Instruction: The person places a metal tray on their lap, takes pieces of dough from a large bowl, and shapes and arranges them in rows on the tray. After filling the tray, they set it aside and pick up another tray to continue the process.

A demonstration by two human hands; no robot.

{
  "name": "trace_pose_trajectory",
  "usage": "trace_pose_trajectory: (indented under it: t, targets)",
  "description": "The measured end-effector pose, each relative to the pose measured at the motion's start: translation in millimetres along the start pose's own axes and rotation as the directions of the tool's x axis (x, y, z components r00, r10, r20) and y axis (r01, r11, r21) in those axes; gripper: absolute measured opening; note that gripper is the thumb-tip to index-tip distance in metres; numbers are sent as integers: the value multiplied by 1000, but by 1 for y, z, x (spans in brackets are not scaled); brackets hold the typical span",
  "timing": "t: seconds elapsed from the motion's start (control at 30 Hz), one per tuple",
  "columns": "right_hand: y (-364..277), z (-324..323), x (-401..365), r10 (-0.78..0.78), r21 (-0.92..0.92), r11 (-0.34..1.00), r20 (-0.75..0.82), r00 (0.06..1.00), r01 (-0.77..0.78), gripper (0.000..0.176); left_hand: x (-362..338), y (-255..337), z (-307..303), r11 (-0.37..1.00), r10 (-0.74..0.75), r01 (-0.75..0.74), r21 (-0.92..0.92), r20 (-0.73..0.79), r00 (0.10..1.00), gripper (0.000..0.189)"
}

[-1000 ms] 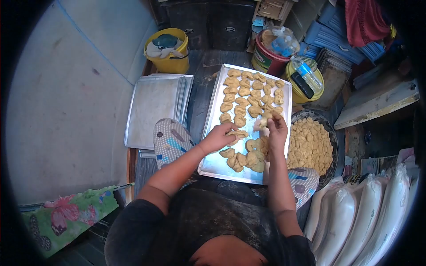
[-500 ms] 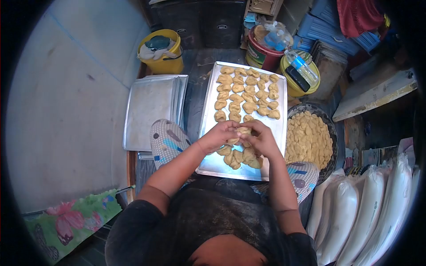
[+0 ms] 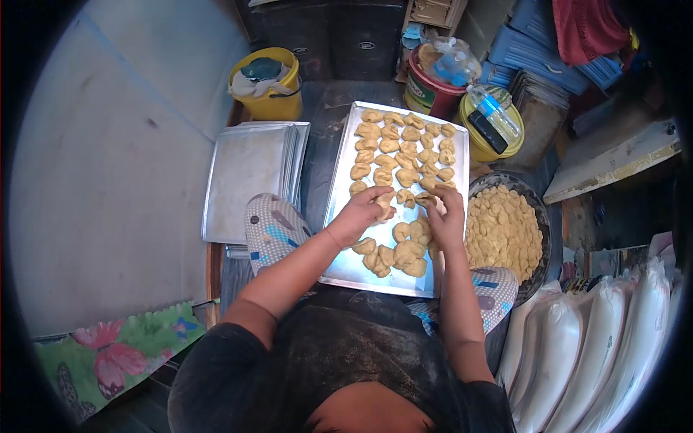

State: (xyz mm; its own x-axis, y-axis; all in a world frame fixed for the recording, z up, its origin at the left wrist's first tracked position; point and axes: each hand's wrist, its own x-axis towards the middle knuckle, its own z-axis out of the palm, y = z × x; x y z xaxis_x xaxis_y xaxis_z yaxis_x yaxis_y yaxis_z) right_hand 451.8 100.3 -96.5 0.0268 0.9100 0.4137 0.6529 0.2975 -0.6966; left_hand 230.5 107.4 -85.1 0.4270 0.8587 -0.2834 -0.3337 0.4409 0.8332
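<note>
A metal baking tray [image 3: 346, 270] rests across my lap, with rows of yellowish dough pieces [image 3: 385, 160] on its far part. My left hand [image 3: 359, 215] is closed around a piece of dough [image 3: 385, 208], over the middle of the tray. To its right, my right hand [image 3: 446, 216] pinches another dough piece [image 3: 424, 198] with its fingertips, at the near end of the rows. Closer to me, a loose cluster of dough lumps [image 3: 410, 257] lies on the tray, partly behind my right hand.
At right stands a round black basin [image 3: 546, 216] heaped with dough pieces. Stacked metal trays [image 3: 249, 184] lie at left, below a yellow bucket [image 3: 278, 107]. Red and yellow buckets [image 3: 427, 92] stand at the back right. White plastic-wrapped bundles [image 3: 556, 346] are at the lower right.
My hands were together over the near-middle of the tray on one dough lump. Now they are apart, each with dough, the right one farther right. The near cluster shows more fully.
</note>
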Motion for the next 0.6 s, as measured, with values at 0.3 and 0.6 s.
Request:
trace_pose_trajectory:
  t: [0.3,0.6]
  targets:
    - [7,-21,-10,324,461,824,91,942,-328,20,24,-2,40,800,209,-260,540,155,965,39]
    - [30,-18,-17,119,-179,977,1,993,-117,23,54,-20,25,-274,373,-351,895,435,819,15]
